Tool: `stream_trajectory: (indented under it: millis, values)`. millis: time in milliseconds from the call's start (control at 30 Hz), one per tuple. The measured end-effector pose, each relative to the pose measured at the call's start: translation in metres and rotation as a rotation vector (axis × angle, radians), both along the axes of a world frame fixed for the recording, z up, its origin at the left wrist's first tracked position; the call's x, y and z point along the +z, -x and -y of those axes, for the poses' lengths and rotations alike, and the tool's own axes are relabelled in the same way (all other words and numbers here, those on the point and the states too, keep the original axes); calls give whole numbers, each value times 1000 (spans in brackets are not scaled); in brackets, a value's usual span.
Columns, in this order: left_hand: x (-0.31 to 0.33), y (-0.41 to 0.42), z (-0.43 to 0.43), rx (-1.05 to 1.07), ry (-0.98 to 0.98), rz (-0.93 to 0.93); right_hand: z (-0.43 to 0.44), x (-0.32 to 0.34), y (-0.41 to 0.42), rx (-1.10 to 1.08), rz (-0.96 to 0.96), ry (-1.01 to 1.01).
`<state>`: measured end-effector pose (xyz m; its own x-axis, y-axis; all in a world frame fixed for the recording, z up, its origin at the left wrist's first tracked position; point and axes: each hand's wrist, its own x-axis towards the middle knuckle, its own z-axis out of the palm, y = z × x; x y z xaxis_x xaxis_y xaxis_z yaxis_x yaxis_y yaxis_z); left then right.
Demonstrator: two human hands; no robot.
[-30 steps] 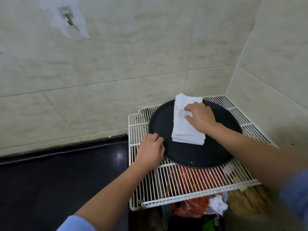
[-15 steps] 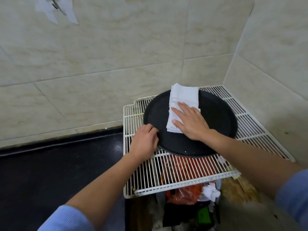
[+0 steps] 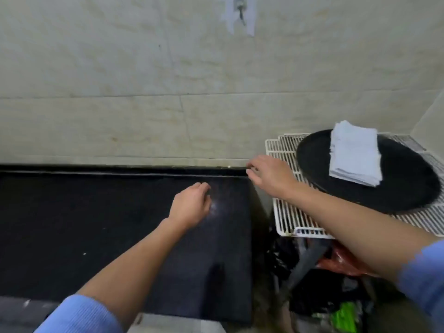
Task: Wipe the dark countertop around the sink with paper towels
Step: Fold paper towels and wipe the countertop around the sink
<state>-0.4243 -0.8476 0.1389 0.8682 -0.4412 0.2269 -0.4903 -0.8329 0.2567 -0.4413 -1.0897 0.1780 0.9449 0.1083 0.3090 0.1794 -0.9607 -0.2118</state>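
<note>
The dark countertop [image 3: 101, 227] fills the lower left and ends at a right edge near the middle. A folded stack of white paper towels [image 3: 354, 157] lies on a round black tray [image 3: 396, 188] at the right. My left hand [image 3: 192, 204] hovers over the countertop's right end, fingers loosely curled, holding nothing. My right hand [image 3: 269, 175] is at the counter's back right corner beside the tray, fingers spread and relaxed, empty. No sink is visible.
The tray sits on a white wire rack [image 3: 286, 212] next to the counter. Bags and clutter [image 3: 331, 284] lie under the rack. A tiled wall [image 3: 144, 80] with a hook [image 3: 240, 10] rises behind, and another wall closes the far right corner.
Both hands left the tray and paper towels and moved left toward the countertop. My view swung left, so the counter now fills more of the frame.
</note>
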Motion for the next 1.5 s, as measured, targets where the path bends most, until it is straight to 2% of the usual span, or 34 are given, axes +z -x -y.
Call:
stream_trajectory:
  millis: [267,467,633,1033,1300,1500]
  values:
    - [-4,68,-285,407,-109,-48,-269,-29,-8,356,-118,13]
    - [-13,136,-438,716,-136,-108,-440,-34,-10,633,-121,79]
    - [-24,173,-528,896,-143,-181,-561,-43,-21,825,-124,122]
    - [-27,189,-742,1325,-74,-242,-861,-57,-73,1225,-118,192]
    - [-48,266,-839,1615,18,-342,-1034,-72,-20,1520,-135,287]
    - [-61,314,-939,1717,66,-334,-1156,-88,28,1604,-150,301]
